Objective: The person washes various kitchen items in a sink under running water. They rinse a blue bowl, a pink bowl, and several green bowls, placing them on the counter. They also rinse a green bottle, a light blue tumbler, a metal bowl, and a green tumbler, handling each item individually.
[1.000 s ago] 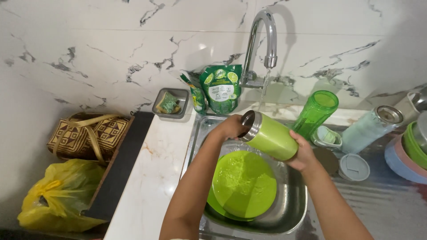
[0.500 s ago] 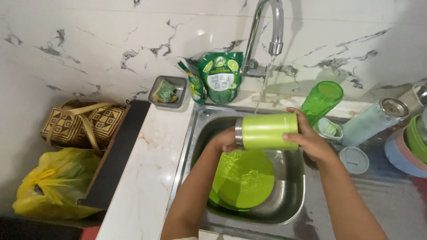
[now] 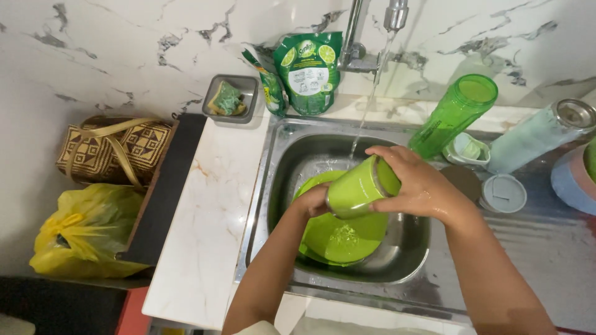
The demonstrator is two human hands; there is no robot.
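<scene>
A light green tumbler point(image 3: 355, 188) is tilted over the steel sink point(image 3: 279, 167), under a thin stream of water from the tap point(image 3: 395, 13). My right hand point(image 3: 416, 183) grips its upper end. My left hand point(image 3: 312, 202) holds its lower end from the left. Below them a bright green plate point(image 3: 338, 239) lies in the basin, wet.
A tall green bottle point(image 3: 454, 115), a pale teal flask point(image 3: 537, 138), lids point(image 3: 503, 193) and a blue bowl point(image 3: 572, 181) sit on the right drainboard. Green soap pouches point(image 3: 308, 71) and a sponge tray point(image 3: 230, 98) stand behind the sink. A woven bag point(image 3: 112, 149) and yellow bag point(image 3: 87, 229) lie left.
The tumbler has swung from lying level, mouth to the left, to tilted under the running water with its other end lower left. Both hands stayed on it and sank toward the plate.
</scene>
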